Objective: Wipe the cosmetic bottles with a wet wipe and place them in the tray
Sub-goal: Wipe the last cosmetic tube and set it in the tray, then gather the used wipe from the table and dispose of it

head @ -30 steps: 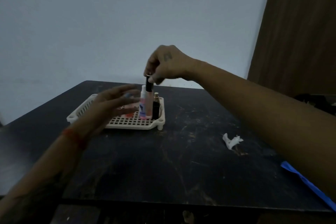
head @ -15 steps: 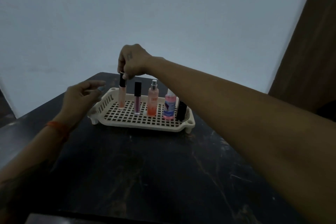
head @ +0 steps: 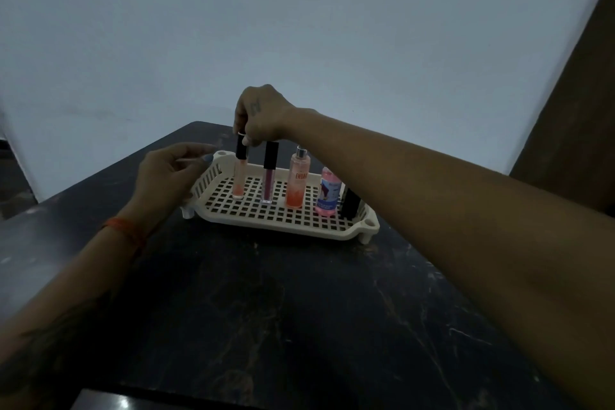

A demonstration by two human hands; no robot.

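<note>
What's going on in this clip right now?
A person is standing cosmetic bottles in a cream slotted tray on a dark table. The right hand pinches the black cap of a peach lip gloss tube at the tray's left end, its base on the tray floor. The left hand hovers open beside the tray. Four other bottles already stand upright in a row to the right.

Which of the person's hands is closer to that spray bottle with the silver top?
Right. The right hand is up and to the left of the spray bottle, pinching the peach tube's cap. The left hand hovers farther left, outside the tray.
</note>
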